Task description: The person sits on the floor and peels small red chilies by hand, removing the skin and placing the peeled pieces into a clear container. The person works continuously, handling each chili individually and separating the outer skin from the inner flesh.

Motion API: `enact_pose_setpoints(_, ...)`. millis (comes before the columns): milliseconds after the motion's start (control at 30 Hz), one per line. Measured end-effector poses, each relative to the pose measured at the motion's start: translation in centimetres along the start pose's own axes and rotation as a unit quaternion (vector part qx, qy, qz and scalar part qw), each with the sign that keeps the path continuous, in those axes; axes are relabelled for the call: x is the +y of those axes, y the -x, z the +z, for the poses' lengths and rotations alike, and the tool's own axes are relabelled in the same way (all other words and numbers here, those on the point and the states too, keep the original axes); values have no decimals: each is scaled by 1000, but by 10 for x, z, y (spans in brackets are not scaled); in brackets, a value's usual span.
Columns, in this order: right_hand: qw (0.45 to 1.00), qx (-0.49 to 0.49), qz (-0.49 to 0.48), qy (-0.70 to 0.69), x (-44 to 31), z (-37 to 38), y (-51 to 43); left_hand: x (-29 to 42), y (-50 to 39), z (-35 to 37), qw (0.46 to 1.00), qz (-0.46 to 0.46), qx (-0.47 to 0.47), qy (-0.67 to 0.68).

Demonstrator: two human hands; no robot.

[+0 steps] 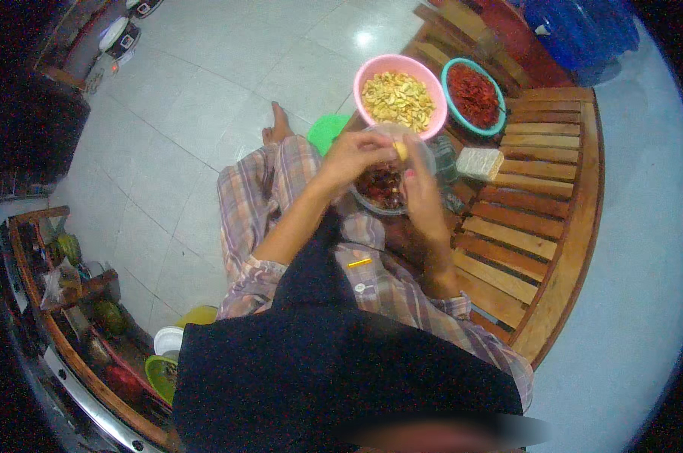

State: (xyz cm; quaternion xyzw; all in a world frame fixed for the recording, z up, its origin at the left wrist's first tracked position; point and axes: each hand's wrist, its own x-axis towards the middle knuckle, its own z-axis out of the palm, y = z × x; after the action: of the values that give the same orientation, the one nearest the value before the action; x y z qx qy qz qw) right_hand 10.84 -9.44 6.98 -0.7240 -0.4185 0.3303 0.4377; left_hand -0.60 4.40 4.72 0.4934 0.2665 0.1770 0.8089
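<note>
My left hand [361, 156] pinches a small pale yellow piece [400, 150], perhaps a peeled clove, between thumb and fingertips. My right hand [423, 189] is raised close beside it, its fingers blurred; whether they also grip the piece is unclear. Both hands are over a clear plastic bowl [369, 205] with dark reddish-brown bits [378, 184] inside, partly hidden by my hands. Just beyond stands a pink plastic basket [361, 76] full of pale yellow pieces [399, 99]. To its right, a teal basket [502, 105] holds red chillies [472, 95].
The baskets rest on a slatted wooden bench [525, 238]. A white wrapped block [480, 163] lies right of the bowl. A bright green plastic item [325, 133] shows beyond my left arm. Shelves [64, 334] with bowls and produce line the lower left. A blue container [582, 34] is at upper right.
</note>
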Motion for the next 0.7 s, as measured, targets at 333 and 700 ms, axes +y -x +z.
enact_pose_setpoints(333,984,90,-102,118,-6,12,2,-8,-5,-4,999,-17,-44,-7)
enact_pose_setpoints(700,973,129,-116,154,16,22,-11,-9,-10,-8,997,-9,-52,-52)
